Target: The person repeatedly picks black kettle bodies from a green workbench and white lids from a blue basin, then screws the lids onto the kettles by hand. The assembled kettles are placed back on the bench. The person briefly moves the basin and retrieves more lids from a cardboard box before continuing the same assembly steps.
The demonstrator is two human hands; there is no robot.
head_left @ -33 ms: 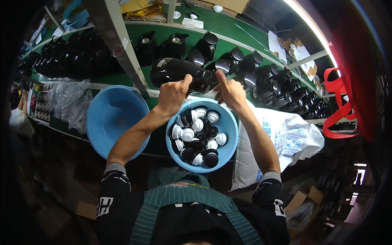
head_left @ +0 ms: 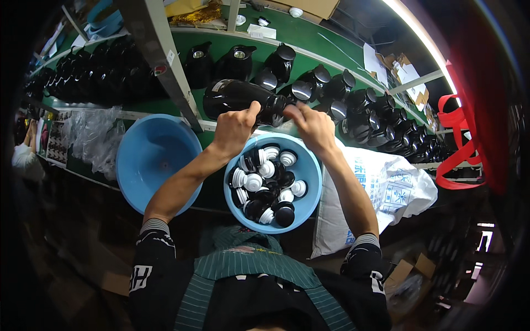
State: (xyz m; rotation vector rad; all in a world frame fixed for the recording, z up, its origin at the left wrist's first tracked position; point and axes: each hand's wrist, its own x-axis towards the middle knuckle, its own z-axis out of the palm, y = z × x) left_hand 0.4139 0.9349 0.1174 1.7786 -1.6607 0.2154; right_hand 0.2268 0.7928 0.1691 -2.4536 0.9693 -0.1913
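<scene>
A glossy black vacuum jug [head_left: 234, 99] lies on its side above the near edge of the green shelf, its top end toward the right. My left hand [head_left: 234, 129] is closed around it near the neck. At the jug's top end, my right hand [head_left: 316, 128] is closed with its fingers bent inward; what they grip is hidden and slightly blurred. Just below both hands sits a light blue tub [head_left: 316, 185] holding several black and white screw stoppers [head_left: 254, 182].
Several black jugs [head_left: 280, 62] stand along the green shelf behind my hands. To the left are another blue tub [head_left: 132, 185], clear plastic bags [head_left: 95, 138] and a metal post [head_left: 160, 60]. A white sack [head_left: 342, 220] lies right; red straps [head_left: 458, 124] hang farther right.
My right hand has turned at the jug's top end, its raised thumb coming down toward the jug. My left hand and the jug stay in place.
</scene>
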